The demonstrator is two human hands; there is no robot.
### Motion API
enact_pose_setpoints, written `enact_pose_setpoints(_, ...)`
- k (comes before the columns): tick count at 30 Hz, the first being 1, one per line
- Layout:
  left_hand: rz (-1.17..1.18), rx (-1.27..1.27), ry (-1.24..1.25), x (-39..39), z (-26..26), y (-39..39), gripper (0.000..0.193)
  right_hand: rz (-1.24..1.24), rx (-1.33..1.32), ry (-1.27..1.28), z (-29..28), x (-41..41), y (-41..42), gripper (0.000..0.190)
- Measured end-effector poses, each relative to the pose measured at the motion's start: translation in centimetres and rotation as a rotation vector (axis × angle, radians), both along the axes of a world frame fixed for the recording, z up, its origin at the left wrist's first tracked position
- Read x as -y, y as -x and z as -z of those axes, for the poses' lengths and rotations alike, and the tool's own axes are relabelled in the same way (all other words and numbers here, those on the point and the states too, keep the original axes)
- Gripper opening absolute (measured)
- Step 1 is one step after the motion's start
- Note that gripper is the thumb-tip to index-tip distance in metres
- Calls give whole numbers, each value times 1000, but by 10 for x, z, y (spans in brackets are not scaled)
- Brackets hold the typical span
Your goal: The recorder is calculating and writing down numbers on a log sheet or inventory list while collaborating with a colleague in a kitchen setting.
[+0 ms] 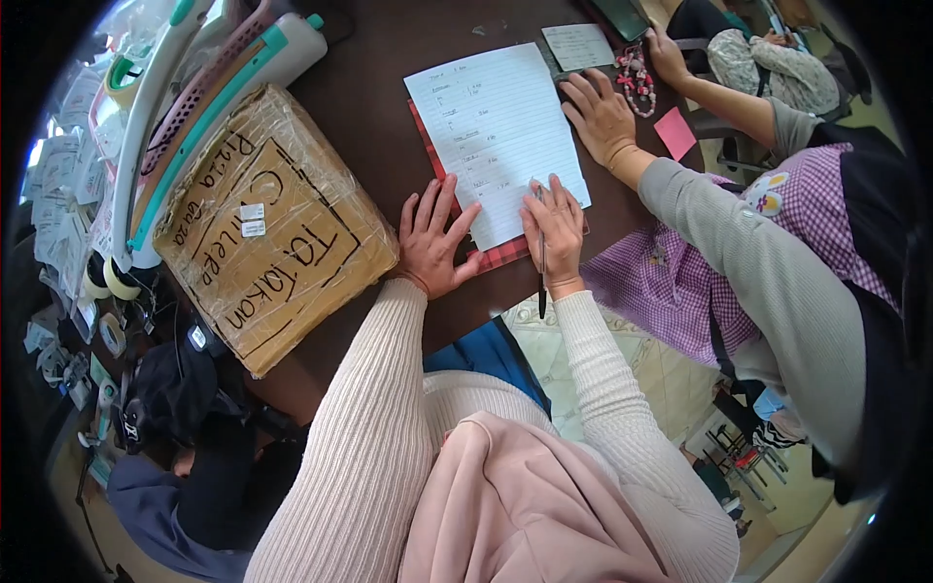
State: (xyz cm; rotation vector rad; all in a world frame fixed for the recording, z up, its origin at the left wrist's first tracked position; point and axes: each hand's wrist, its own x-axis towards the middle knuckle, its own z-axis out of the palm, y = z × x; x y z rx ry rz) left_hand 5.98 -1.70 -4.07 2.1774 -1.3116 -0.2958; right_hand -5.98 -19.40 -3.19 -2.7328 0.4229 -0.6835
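A lined paper sheet with handwriting lies on a red plaid book or folder on the dark brown table. My left hand rests flat with fingers spread at the sheet's lower left, holding nothing. My right hand grips a black pen and lies over the sheet's lower right corner. The pen hangs down past the table edge, pointing towards me. Another person's hand rests by the sheet's right edge.
Left of my hand stands a taped cardboard box bearing marker writing. Beyond it are white-and-teal devices and tape rolls. At right lie a small written note, a beaded strap, a phone and a pink paper.
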Motion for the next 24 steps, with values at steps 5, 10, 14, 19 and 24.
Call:
enact_pose_setpoints(5,10,31,1,-2,-2,0,67,8,8,43,-3,-4,-1,21)
enact_pose_setpoints(10,20,43,-29,-2,-6,-1,66,28,14,79,0,-4,-2,19)
enact_pose_setpoints(14,23,63,-6,-2,-8,-1,65,40,38,89,3,-4,-2,19)
enact_pose_setpoints(19,32,62,12,-1,-10,0,63,59,-68,78,-4,-10,4,27)
enact_pose_setpoints(24,41,83,35,-2,-9,1,62,118,-62,-44,-6,-73,50,34)
